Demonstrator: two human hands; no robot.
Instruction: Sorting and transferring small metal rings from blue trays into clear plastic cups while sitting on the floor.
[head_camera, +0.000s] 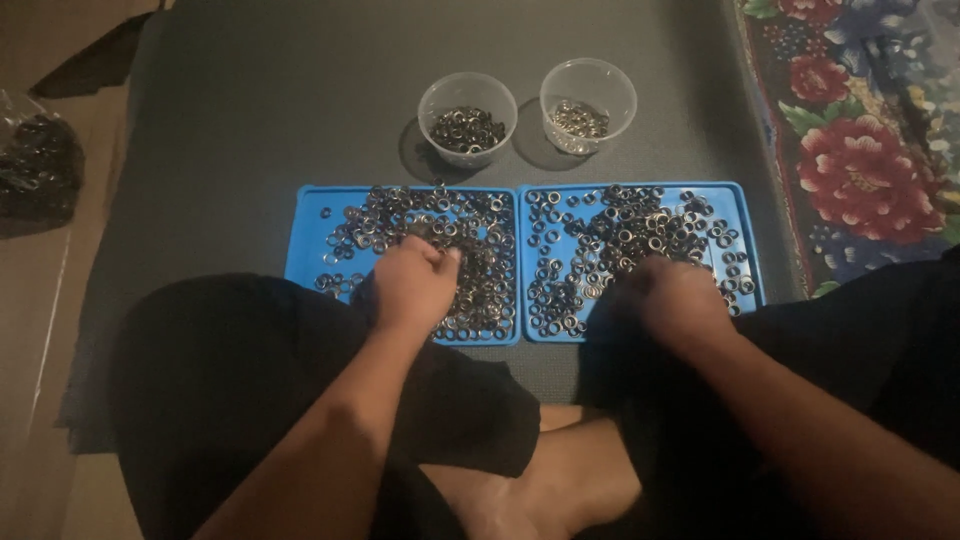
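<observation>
Two blue trays lie side by side on a dark mat, each strewn with several small metal rings. My left hand rests on the left tray, fingers curled down among the rings. My right hand rests on the near edge of the right tray, fingers curled beside its rings. What either hand pinches is hidden. Beyond the trays stand two clear plastic cups: the left cup holds dark rings, the right cup holds lighter, silvery rings.
The dark grey mat covers the floor under the trays. A floral rug lies at the right. A clear bag of dark pieces sits on the floor at the far left. My crossed legs fill the foreground.
</observation>
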